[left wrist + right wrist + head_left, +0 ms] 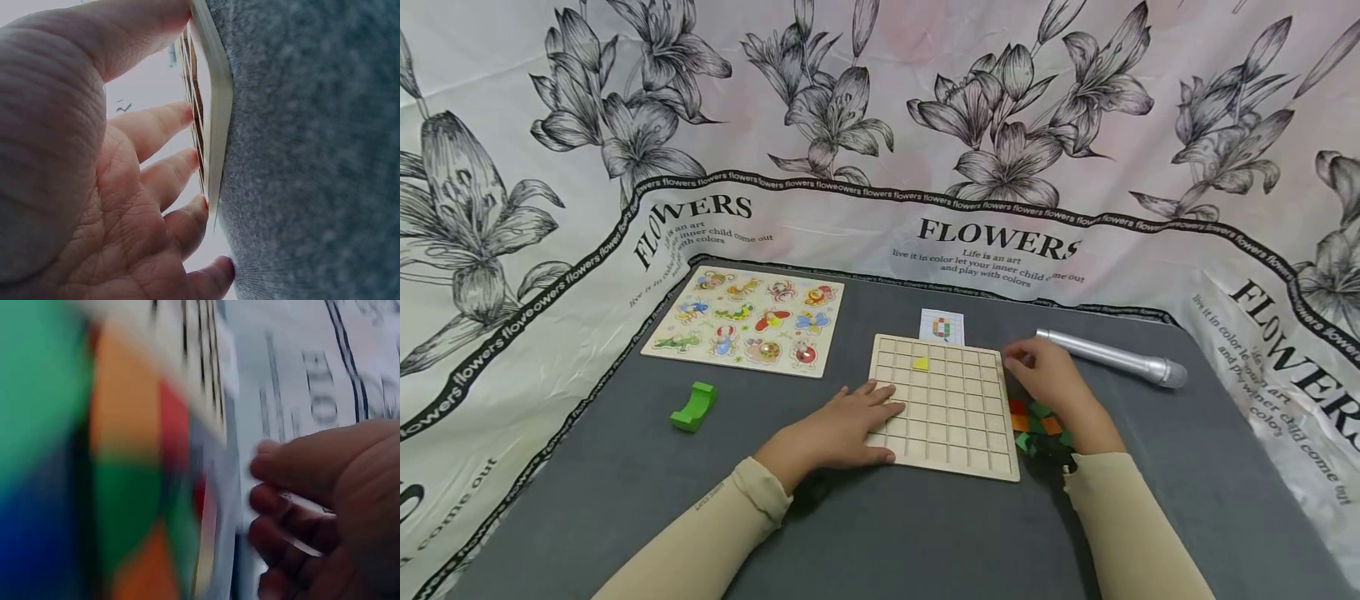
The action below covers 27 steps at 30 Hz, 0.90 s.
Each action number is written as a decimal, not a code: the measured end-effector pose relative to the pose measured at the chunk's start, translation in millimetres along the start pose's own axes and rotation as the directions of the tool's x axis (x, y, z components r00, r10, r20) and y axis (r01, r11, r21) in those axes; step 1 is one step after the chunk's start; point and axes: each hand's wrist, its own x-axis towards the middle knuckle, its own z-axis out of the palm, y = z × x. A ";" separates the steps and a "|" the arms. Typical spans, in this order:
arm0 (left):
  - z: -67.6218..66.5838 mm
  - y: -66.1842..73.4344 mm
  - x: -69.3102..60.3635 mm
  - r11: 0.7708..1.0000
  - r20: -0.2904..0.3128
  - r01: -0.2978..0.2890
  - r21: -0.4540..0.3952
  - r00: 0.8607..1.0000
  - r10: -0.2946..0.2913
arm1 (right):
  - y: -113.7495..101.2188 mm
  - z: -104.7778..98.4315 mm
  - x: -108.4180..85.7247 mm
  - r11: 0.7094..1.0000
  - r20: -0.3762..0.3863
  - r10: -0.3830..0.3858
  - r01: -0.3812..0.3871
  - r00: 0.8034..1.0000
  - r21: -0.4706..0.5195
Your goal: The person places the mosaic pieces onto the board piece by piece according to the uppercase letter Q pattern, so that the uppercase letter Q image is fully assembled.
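Observation:
A wooden grid board (936, 408) lies in front of me with a small yellow piece (921, 363) in one of its upper cells. My left hand (842, 427) rests on the board's left edge, fingers spread; in the left wrist view the thumb and several fingertips touch the board's rim (217, 125). Beside the board's upper right corner hovers my right hand (1047, 368), its fingers loosely bent. Nothing shows between those fingers (275, 465) in the right wrist view. Close to that hand, right of the board, sits a pile of green, orange and red pieces (1037, 423), blurred in the wrist view.
Behind the board lies a pattern card (951, 327). A silver toy microphone (1120, 358) is at the right back. On the left are an insect picture puzzle (748, 321) and a green curved block (694, 407). Flower-printed cloth (850, 217) borders the grey table (895, 542).

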 end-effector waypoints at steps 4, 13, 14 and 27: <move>-0.8 -3.8 -3.0 1.000 -0.007 0.009 0.012 1.000 -0.009 | 23.9 -9.8 -20.1 0.995 0.060 0.078 -0.073 0.995 -0.070; -3.6 -3.3 -8.6 1.000 -0.006 -0.002 -0.007 1.000 0.002 | 29.0 -2.5 -31.7 0.992 0.058 0.101 -0.097 0.993 -0.079; -3.3 -2.9 -8.2 1.000 -0.003 -0.002 -0.008 1.000 0.002 | 28.8 -3.1 -32.1 0.992 0.058 0.101 -0.097 0.993 -0.077; 0.5 -0.3 0.1 1.000 -0.008 -0.012 0.004 1.000 0.012 | -23.2 2.4 1.7 0.997 -0.054 0.028 -0.024 0.998 0.069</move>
